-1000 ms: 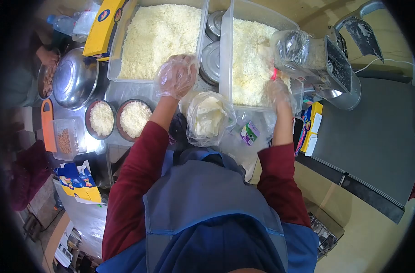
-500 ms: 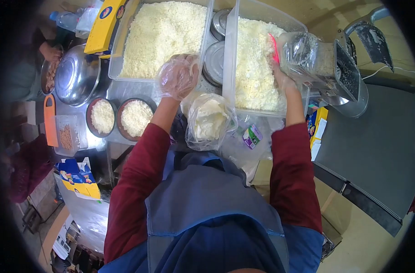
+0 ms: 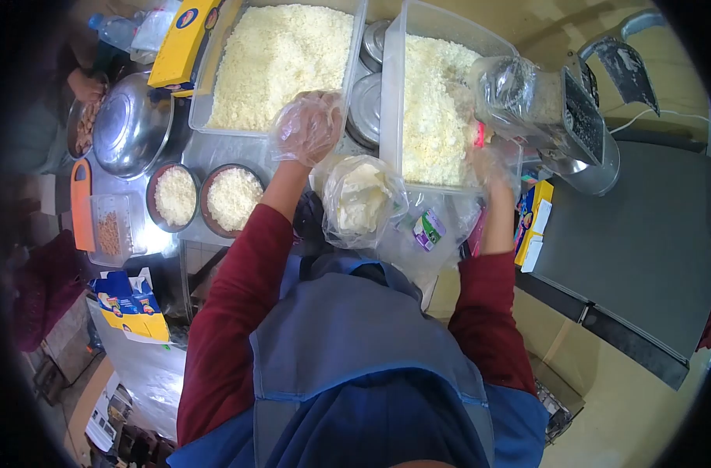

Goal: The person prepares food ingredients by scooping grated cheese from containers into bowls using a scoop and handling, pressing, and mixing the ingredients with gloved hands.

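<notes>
My left hand [image 3: 309, 129], in a clear plastic glove, is at the front right corner of the left tub [image 3: 242, 132] of white crumbly grated food. Its fingers look curled; the crinkled plastic hides anything inside them. My right hand [image 3: 488, 168], also gloved, is closed around a pink-red tool [image 3: 479, 134] at the front right of the right tub [image 3: 394, 117], over similar white crumbs [image 3: 437, 109]. The tool's lower part is hidden, so its kind is unclear. Between my forearms stands a clear bag [image 3: 363, 203] holding a pale, creamy mass.
Two bowls [image 3: 232, 201] of white crumbs sit left of my left forearm. A grater machine [image 3: 554, 101] with plastic over its outlet overhangs the right tub. Round lidded tins [image 3: 367, 109] stand between the tubs. Far left, another person's hand [image 3: 86, 86] is in a bowl beside a steel basin [image 3: 133, 129].
My right hand has drawn back toward me with the pink-red tool, from mid-tub to near its front edge. My left hand has barely moved.
</notes>
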The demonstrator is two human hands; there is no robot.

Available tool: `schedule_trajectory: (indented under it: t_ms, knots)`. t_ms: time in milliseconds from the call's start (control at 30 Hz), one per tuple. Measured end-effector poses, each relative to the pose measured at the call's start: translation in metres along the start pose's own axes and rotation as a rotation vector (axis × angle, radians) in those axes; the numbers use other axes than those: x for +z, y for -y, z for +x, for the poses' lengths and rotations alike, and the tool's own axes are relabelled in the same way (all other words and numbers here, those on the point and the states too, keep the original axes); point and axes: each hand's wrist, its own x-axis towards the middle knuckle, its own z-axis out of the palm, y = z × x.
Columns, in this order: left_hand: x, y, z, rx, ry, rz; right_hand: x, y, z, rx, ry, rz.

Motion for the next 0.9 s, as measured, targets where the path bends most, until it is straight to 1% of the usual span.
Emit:
schedule_trajectory:
  t_ms: [67,100,167,233,367,433,500,600,667,733,767,800,867,900]
  knots:
    - [-0.001,0.001,0.002,-0.002,-0.011,-0.014,-0.009,0.015,-0.023,-0.027,-0.106,0.174]
    - [0.0,0.001,0.001,0.001,-0.016,-0.036,-0.01,0.013,-0.025,-0.003,-0.105,0.171]
    - [0.0,0.003,-0.001,0.004,-0.015,-0.051,0.004,-0.023,0.007,0.058,-0.094,-0.017]
    - [-0.001,0.0,0.0,0.01,-0.021,-0.065,0.01,-0.043,0.044,0.06,-0.092,-0.103]
    - [-0.005,-0.003,0.001,-0.008,-0.016,-0.017,0.014,-0.023,0.104,-0.098,-0.121,-0.074]
    - [-0.004,-0.003,0.003,0.001,-0.031,-0.023,0.011,-0.005,0.113,-0.166,-0.138,-0.028]
    - [-0.006,-0.004,0.003,0.005,-0.02,-0.006,0.007,0.006,0.099,-0.227,-0.149,0.035]
    - [-0.006,-0.003,0.004,0.019,-0.014,-0.021,-0.01,0.005,0.041,-0.275,-0.149,0.128]
    - [-0.006,-0.005,0.005,0.014,-0.008,-0.025,-0.026,-0.002,-0.003,-0.175,-0.101,0.118]
    - [-0.007,-0.005,0.004,0.011,0.003,-0.027,-0.038,-0.006,-0.033,0.05,-0.032,0.052]
    - [-0.008,-0.006,0.004,0.011,-0.002,-0.034,-0.041,-0.007,-0.043,0.271,0.038,-0.011]
    - [-0.008,-0.006,0.004,0.013,-0.005,-0.041,-0.039,-0.005,-0.045,0.276,0.036,-0.007]
    - [-0.004,-0.003,0.001,0.012,-0.001,-0.042,-0.032,0.004,-0.047,0.108,0.019,0.131]
    - [-0.003,-0.003,0.001,0.002,-0.002,-0.043,-0.031,0.012,-0.045,0.107,0.012,0.139]
